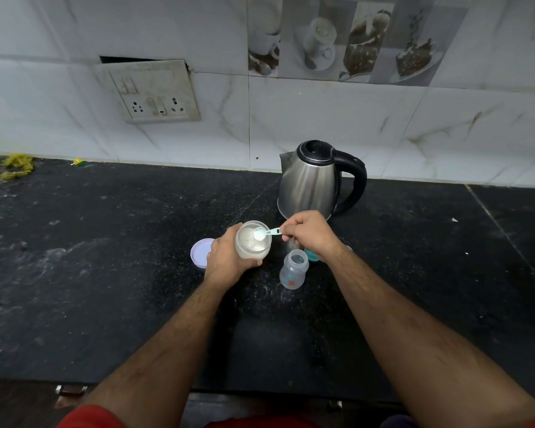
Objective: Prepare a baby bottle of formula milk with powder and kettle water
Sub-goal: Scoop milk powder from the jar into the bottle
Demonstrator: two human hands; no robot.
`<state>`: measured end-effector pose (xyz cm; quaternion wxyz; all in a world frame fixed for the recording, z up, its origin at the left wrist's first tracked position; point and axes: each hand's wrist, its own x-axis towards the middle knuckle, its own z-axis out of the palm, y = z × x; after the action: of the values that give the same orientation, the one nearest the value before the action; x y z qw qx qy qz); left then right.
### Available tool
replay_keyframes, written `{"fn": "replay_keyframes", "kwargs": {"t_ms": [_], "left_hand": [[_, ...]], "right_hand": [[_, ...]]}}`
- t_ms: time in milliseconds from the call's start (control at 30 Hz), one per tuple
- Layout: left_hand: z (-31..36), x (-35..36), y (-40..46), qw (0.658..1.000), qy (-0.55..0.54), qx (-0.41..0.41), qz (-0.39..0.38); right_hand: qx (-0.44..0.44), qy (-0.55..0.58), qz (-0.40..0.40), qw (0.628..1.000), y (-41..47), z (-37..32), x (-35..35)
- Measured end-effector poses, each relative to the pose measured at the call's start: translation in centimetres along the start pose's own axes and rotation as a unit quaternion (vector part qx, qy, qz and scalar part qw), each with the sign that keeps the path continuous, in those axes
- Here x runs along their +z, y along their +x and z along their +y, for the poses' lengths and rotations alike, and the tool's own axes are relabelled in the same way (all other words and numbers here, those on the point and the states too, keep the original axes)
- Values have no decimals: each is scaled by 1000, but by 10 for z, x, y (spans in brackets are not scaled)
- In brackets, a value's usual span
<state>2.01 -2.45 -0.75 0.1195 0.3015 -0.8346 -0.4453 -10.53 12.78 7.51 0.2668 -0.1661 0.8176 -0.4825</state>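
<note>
My left hand (226, 257) grips an open clear jar of white formula powder (253, 244), tilted toward me above the black counter. My right hand (309, 234) pinches the handle of a small teal scoop (264, 233), whose bowl is heaped with powder just over the jar's mouth. An open, uncapped baby bottle (293, 269) stands on the counter directly below my right hand, to the right of the jar. A steel kettle (311, 180) with a black handle stands behind both hands, lid closed. The bottle's teal cap (312, 256) is partly hidden under my right wrist.
The jar's white lid (200, 252) lies flat on the counter left of my left hand. A socket plate (150, 92) sits on the tiled wall at the back left. Yellow scraps (16, 166) lie at the far left back edge. The counter's front edge (260, 387) runs near my body.
</note>
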Motion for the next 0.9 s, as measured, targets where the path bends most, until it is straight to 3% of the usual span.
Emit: {"fn": "replay_keyframes", "kwargs": {"t_ms": [167,433,633,900], "left_hand": [[-6,6,0,996,-93,-14,13],[-11,9,-7,994,-104,-35,18],[-8,19,-61,980,-90,-14,178],[5,54,-74,994,-110,29,8]], "right_hand": [[8,68,5,998,-14,-2,-9],[-3,142,50,989,-40,22,-28],[12,132,85,988,-58,48,-40],[8,119,117,986,-68,60,-39]]}}
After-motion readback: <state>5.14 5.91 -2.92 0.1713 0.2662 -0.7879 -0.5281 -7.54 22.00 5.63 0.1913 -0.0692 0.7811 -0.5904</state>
